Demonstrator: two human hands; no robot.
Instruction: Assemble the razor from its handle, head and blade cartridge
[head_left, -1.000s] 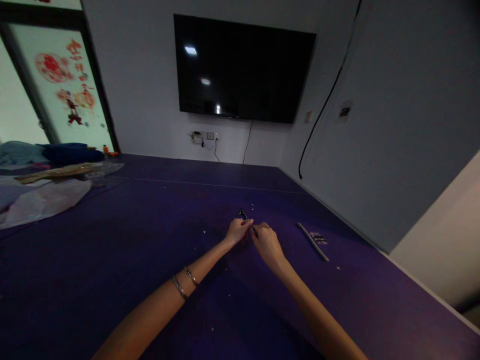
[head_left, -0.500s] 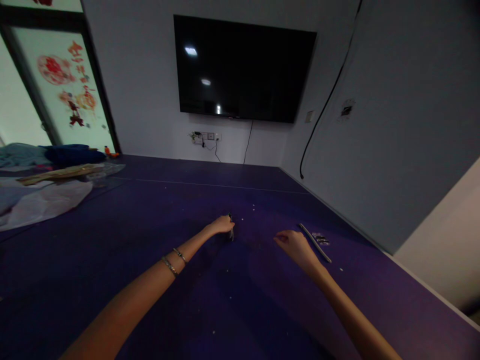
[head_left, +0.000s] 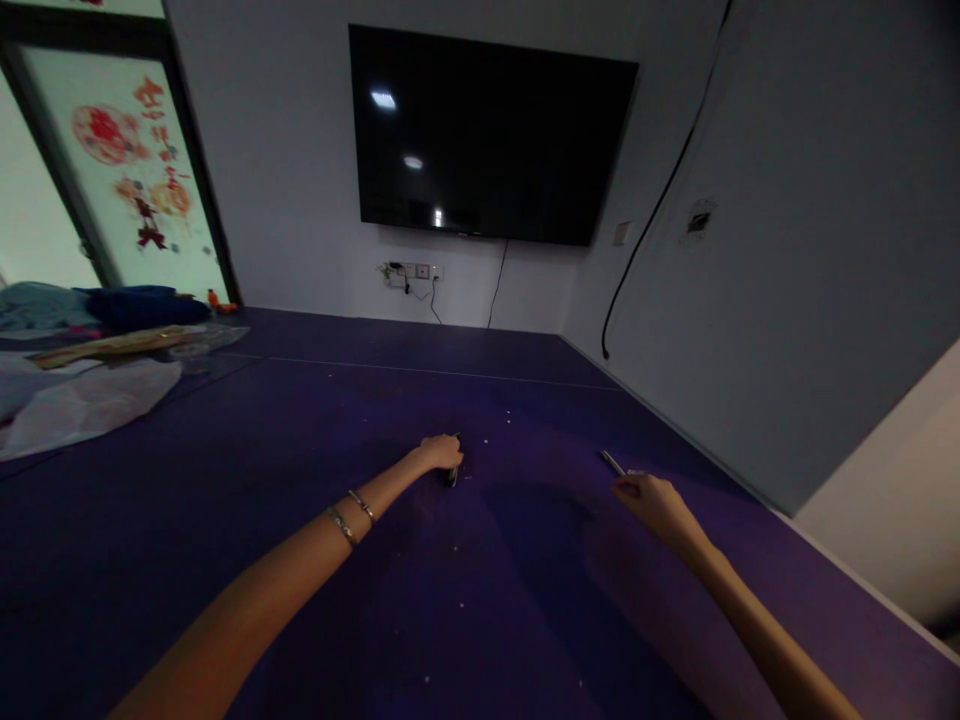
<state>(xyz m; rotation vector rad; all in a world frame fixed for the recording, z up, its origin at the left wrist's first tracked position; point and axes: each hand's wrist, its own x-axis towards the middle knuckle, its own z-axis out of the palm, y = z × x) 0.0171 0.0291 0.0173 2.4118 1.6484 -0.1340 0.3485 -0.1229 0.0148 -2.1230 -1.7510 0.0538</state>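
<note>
My left hand (head_left: 441, 453), two bracelets on its wrist, is closed around a small dark object with a pale edge (head_left: 453, 475), low over the purple surface (head_left: 360, 600); most of it is hidden by the fingers. Over to the right, my right hand (head_left: 649, 498) has its fingers pinched together in front of a thin grey strip (head_left: 611, 461). Only the far end of that strip shows past the hand. Whether the fingertips touch the strip or hold something small, I cannot make out. A small clear packet (head_left: 636, 473) is mostly covered by this hand.
Small white bits (head_left: 486, 441) are scattered over the purple surface. White plastic sheeting (head_left: 97, 405) and a dark blue cloth (head_left: 142, 307) lie at the left. A black cable (head_left: 645, 230) hangs along the right wall, and a television (head_left: 487, 135) is mounted on the far wall.
My right hand has moved right and slightly down, now covering most of the grey strip and packet. My left hand has shifted slightly left with the dark object.
</note>
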